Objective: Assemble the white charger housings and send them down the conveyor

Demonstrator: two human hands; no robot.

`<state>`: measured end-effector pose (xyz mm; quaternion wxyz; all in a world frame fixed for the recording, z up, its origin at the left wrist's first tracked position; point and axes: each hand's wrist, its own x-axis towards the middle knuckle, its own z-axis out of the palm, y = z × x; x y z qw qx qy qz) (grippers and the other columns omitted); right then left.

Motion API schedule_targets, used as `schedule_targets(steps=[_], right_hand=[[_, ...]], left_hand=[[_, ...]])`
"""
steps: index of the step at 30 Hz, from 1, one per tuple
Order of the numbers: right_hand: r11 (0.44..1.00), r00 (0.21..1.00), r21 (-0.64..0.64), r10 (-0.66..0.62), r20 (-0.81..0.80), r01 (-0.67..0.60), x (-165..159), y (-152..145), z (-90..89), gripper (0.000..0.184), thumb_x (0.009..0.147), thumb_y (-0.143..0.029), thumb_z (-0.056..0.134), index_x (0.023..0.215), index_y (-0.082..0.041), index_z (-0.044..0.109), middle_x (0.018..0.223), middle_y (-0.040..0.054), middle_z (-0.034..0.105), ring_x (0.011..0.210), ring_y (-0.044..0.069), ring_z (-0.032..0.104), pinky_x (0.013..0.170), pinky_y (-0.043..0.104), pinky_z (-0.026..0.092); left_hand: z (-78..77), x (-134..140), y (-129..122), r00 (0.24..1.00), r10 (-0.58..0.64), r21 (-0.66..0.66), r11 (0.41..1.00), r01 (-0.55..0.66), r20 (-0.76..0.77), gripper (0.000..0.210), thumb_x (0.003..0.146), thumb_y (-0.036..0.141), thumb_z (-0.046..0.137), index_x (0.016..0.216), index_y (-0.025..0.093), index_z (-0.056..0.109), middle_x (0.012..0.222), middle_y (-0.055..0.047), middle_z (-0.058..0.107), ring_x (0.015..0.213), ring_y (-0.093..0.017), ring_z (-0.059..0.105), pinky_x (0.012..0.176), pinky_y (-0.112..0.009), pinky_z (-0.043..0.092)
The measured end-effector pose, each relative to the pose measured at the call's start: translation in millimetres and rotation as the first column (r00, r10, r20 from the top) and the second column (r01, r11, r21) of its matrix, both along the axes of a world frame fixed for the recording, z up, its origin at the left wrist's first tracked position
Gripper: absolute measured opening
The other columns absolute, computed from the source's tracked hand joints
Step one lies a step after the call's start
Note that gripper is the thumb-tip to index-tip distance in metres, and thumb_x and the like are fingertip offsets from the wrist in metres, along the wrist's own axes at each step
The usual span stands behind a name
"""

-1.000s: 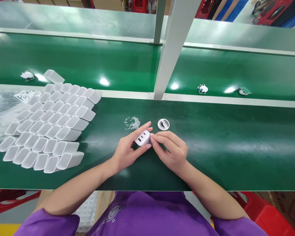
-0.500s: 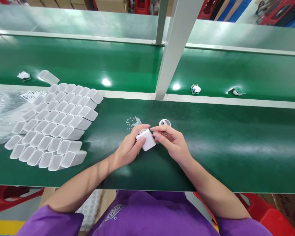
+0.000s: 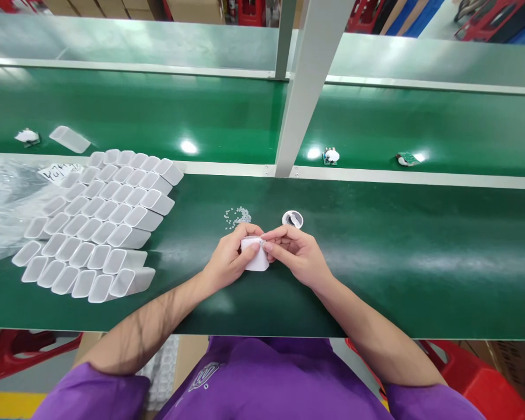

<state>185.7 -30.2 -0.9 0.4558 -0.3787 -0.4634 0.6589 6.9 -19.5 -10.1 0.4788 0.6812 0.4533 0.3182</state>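
My left hand (image 3: 226, 258) grips a small white plastic case (image 3: 257, 261) with rounded corners, thumb on its front face and fingers behind. At the case's top right edge, my right hand (image 3: 301, 254) has thumb and index finger pinched together, touching the case. Whatever is between those fingertips is too small to make out. Just beyond my left hand lies a scatter of tiny translucent pieces (image 3: 241, 216). A round white roll or dish (image 3: 293, 219) with a dark inside sits beyond my right hand.
Rows of white open-ended sleeves (image 3: 94, 230) stand at left beside a clear plastic bag (image 3: 9, 204). On the green belt behind lie a loose sleeve (image 3: 70, 139) and small circuit boards with white parts (image 3: 331, 156). A white post (image 3: 304, 87) rises in the middle.
The case has turned more upright and shifted slightly left. My right fingertips have moved onto its top edge. The boards and loose sleeve on the back belt have slid left.
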Motion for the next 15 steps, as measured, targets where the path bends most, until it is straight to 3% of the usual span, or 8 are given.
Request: schedule_targets(steps=[3,7,15], right_hand=[[1.0,1.0,0.011,-0.011,0.022,0.011,1.6,0.1,0.3,0.022,0.078,-0.038,0.076,0.087,-0.019,0.068,0.069,-0.0033,0.065,0.06,0.008,0.062,0.06,0.022,0.054],[1.0,0.998,0.025,0.002,0.055,-0.003,1.5,-0.2,1.1,0.025,0.079,-0.042,0.075,0.086,-0.019,0.068,0.07,-0.0025,0.066,0.061,0.01,0.064,0.061,0.024,0.057],[0.999,0.995,0.042,-0.006,0.098,0.002,-0.6,-3.4,-1.7,0.026,0.079,-0.043,0.075,0.088,-0.019,0.068,0.074,-0.0011,0.068,0.064,0.011,0.066,0.062,0.024,0.058]], left_hand=[[-0.4,-0.2,-1.6,0.997,-0.058,-0.08,0.995,0.062,0.053,0.032,0.095,0.047,0.045,0.106,0.019,0.058,0.092,-0.004,0.068,0.074,-0.014,0.061,0.065,-0.024,0.05],[-2.9,-1.1,-3.5,0.975,-0.093,-0.262,0.954,0.146,0.203,0.037,0.095,0.052,0.044,0.112,0.02,0.052,0.085,-0.003,0.067,0.06,-0.013,0.058,0.043,-0.019,0.045],[-2.8,-2.4,-1.6,0.99,-0.069,-0.172,0.981,0.089,0.119,0.035,0.093,0.051,0.047,0.103,0.019,0.056,0.076,-0.001,0.066,0.048,-0.01,0.054,0.043,-0.02,0.043]])
